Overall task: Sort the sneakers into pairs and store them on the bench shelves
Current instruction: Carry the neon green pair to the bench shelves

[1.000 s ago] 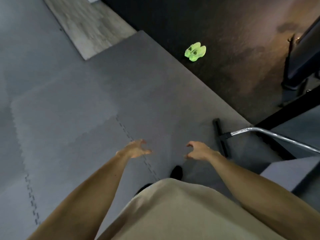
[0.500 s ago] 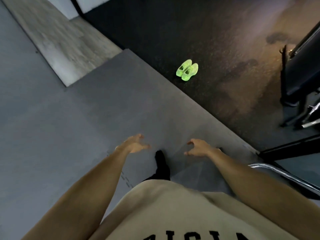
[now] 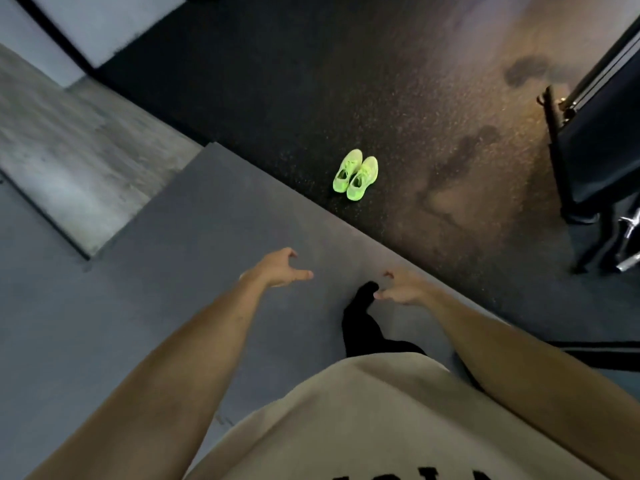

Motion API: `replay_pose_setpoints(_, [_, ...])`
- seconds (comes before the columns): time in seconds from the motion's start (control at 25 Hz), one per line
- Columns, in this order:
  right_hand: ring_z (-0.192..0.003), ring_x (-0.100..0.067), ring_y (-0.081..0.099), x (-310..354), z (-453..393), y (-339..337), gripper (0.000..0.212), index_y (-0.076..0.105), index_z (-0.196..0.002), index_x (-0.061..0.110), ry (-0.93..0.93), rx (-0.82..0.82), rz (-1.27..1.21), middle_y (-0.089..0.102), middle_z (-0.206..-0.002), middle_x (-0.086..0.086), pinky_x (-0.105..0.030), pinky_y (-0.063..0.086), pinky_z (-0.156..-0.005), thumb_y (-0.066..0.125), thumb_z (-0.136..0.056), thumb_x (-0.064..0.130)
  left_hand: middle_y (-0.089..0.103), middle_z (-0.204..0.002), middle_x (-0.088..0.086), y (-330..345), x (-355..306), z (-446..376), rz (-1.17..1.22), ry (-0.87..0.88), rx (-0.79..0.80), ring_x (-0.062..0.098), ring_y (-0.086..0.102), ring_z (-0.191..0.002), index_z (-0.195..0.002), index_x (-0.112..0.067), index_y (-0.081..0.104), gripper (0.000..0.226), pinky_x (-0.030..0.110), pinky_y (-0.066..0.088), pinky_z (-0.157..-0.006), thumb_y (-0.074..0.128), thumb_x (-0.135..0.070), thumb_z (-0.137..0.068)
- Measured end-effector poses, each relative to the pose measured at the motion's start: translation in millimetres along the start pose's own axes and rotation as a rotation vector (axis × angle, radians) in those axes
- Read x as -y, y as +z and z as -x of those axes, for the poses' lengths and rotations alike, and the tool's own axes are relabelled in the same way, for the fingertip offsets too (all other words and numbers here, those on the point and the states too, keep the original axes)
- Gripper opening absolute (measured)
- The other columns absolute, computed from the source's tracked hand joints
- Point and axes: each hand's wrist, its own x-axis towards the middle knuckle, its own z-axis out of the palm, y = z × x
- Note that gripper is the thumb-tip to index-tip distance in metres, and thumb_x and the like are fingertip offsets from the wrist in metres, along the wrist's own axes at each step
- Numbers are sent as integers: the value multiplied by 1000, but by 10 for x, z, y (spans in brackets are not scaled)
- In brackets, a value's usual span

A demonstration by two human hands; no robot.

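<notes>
Two neon green sneakers (image 3: 355, 175) sit side by side on the dark speckled floor, toes pointing away from me, just beyond the edge of the grey foam mat (image 3: 194, 216). My left hand (image 3: 281, 267) and my right hand (image 3: 401, 287) are held out in front of me over the mat, both empty with fingers loosely curled and apart. The sneakers lie well ahead of both hands. My black-socked foot (image 3: 362, 306) steps forward on the mat just below my right hand. No bench shelves are visible.
A black padded gym frame (image 3: 595, 147) stands at the right edge with chrome tubing (image 3: 628, 233) beside it. A black bar (image 3: 606, 353) lies on the floor at lower right. Grey wood-look flooring (image 3: 69, 161) and a white wall base are at upper left.
The view has advanced toward the green sneakers, which now appear larger and lower in frame. The chrome rail at right has dropped out of view. Both hands stay empty.
</notes>
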Motion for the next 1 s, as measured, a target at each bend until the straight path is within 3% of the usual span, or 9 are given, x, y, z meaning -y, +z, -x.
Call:
replay_pose_setpoints(0.08, [-135,-26,40,185,-436,-405,77,36,-145,10,6,-29,13,40,-149,-9,-34,34,-110,73,-83,35,41,-148,6,-401,-247,-469,4,-4,10,25,44,-131,-143,-19,38,79,38,39,-103,69,-56,-81])
replay_pose_setpoints(0.28, [-126,-28,49,657,-1190,-1479,66,43,-139,11,-8,-92,50,51,-139,-11,-33,41,-102,72,-83,30,43,-147,6,-1269,-879,-1332,-37,10,10,25,46,-129,-143,-19,40,77,38,40,-102,70,-54,-81])
replay_pose_setpoints(0.44, [-128,-29,48,966,-1693,-2147,73,37,-142,11,19,-110,12,48,-141,-12,-34,42,-102,72,-83,34,44,-146,6,-1924,-1350,-2016,-91,48,42,25,45,-130,-142,-20,40,77,38,39,-102,70,-54,-80])
replay_pose_setpoints(0.6, [-123,-31,51,1211,-2262,-2638,77,33,-143,9,76,-154,-46,51,-138,-14,-35,45,-96,72,-83,36,48,-141,5,-2488,-1734,-2844,-128,87,106,21,50,-124,-141,-20,42,76,34,43,-97,73,-51,-79])
replay_pose_setpoints(0.8, [-129,-30,48,1600,-3101,-3210,83,31,-146,9,219,-191,-175,47,-143,-12,-35,43,-103,74,-81,36,49,-141,7,-3240,-2220,-4013,-283,167,194,23,50,-125,-142,-16,43,78,36,43,-99,73,-50,-79])
replay_pose_setpoints(1.0, [-125,-32,50,1843,-3879,-3607,77,33,-144,6,294,-192,-284,48,-141,-15,-37,45,-100,72,-83,32,49,-142,7,-3484,-2507,-4938,-372,235,289,23,49,-127,-140,-12,45,75,35,41,-100,74,-46,-80])
